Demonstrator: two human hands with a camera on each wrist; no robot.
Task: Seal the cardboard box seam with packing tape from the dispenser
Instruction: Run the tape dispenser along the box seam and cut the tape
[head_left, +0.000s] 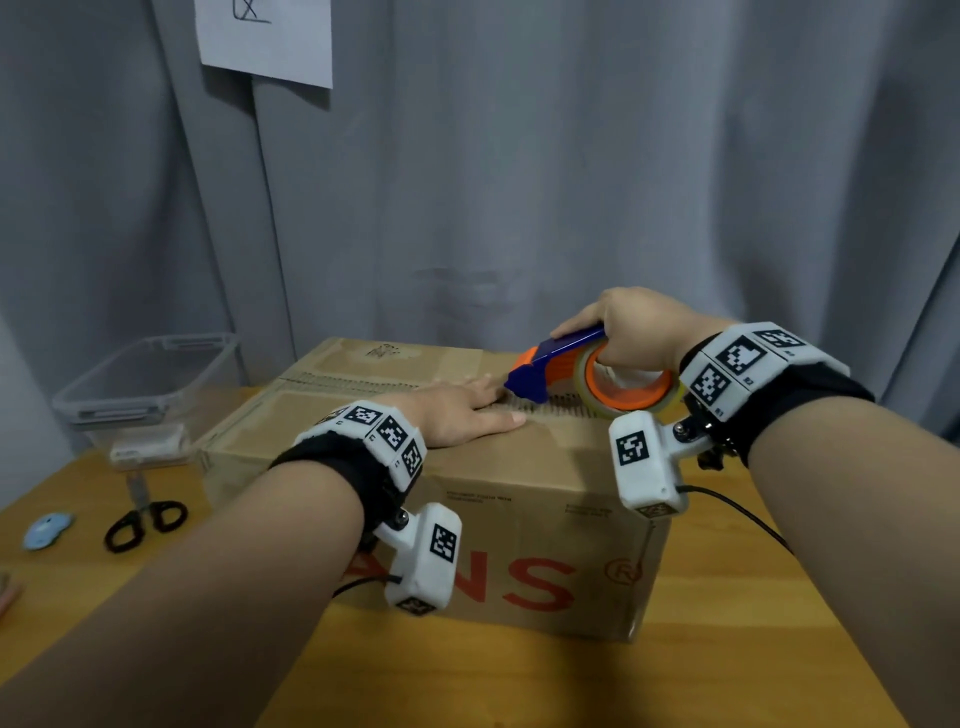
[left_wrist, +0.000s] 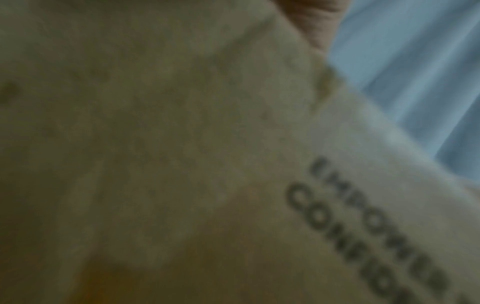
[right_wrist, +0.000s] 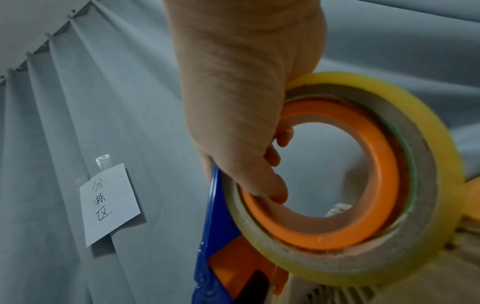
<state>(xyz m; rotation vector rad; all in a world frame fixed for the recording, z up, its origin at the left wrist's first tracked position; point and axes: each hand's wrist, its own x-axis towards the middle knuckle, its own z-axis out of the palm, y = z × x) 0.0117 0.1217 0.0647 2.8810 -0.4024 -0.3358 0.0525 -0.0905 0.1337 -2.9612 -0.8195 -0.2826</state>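
Observation:
A brown cardboard box (head_left: 498, 499) with red letters on its front stands on the wooden table; its top seam (head_left: 363, 385) runs left to right. My left hand (head_left: 467, 415) lies flat on the top beside the seam, fingers straight. My right hand (head_left: 628, 332) grips the blue and orange tape dispenser (head_left: 550, 371), fingers curled through the orange core (right_wrist: 335, 185) of the clear tape roll (right_wrist: 389, 185). The dispenser's blue nose touches the seam just beyond my left fingertips. The left wrist view shows only blurred cardboard (left_wrist: 182, 164) and printed text.
A clear plastic bin (head_left: 145, 384) stands at the back left of the table (head_left: 519, 686). Black-handled scissors (head_left: 145, 519) and a small blue object (head_left: 47, 530) lie left of the box. Grey curtain (head_left: 571, 156) hangs close behind, with a paper note (head_left: 265, 41) pinned on it.

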